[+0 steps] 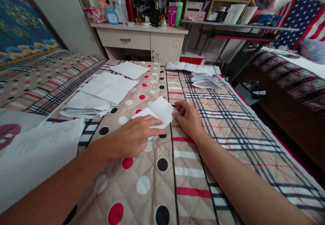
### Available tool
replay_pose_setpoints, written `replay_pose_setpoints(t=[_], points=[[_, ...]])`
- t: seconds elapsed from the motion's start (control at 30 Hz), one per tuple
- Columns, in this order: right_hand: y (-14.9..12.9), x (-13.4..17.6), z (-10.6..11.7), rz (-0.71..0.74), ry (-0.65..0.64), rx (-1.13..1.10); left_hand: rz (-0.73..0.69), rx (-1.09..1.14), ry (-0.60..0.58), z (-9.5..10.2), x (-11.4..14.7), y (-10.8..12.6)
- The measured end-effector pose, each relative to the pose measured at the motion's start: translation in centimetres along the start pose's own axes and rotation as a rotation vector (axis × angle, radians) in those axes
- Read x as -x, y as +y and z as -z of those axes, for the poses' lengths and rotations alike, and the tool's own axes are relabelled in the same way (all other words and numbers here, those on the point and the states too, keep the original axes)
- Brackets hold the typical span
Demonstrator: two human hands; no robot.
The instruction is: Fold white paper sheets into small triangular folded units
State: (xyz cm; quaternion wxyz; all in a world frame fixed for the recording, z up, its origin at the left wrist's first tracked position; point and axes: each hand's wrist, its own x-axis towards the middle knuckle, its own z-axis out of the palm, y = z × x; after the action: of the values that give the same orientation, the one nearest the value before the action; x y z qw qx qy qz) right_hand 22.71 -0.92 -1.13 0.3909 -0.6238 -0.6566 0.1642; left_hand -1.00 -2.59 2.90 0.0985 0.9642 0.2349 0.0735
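Left hand (135, 133): extended fingers over near part of the white paper (162, 109)
Right hand (188, 116): curled at its right edge, cannot tell if pinching
White paper: on the bed (142, 198), between both hands

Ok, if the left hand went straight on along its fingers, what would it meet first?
Beyond the white paper beneath it, the left hand would probably meet the right hand first, around its thumb side or wrist. Depth is unclear from one view, so treat the exact contact as uncertain.
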Motion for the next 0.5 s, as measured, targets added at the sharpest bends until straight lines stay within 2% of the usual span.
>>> replay_pose_setpoints(t=[0.17,0.3,0.4,0.5], points=[[0.2,-0.1,-0.2,-0.009,0.028,-0.181,-0.025,-0.081,0.057,-0.6,-0.2,-1.0],[0.3,-0.1,-0.3,0.019,0.087,-0.194,-0.125,-0.182,0.153,-0.9,-0.3,-1.7],[0.4,-0.1,-0.2,0.057,0.127,-0.145,-0.201,-0.272,0.237,-1.2,-0.6,-0.9],[0.2,0.0,-0.1,0.049,0.101,-0.177,-0.218,-0.327,0.271,-1.5,-0.8,0.6]])
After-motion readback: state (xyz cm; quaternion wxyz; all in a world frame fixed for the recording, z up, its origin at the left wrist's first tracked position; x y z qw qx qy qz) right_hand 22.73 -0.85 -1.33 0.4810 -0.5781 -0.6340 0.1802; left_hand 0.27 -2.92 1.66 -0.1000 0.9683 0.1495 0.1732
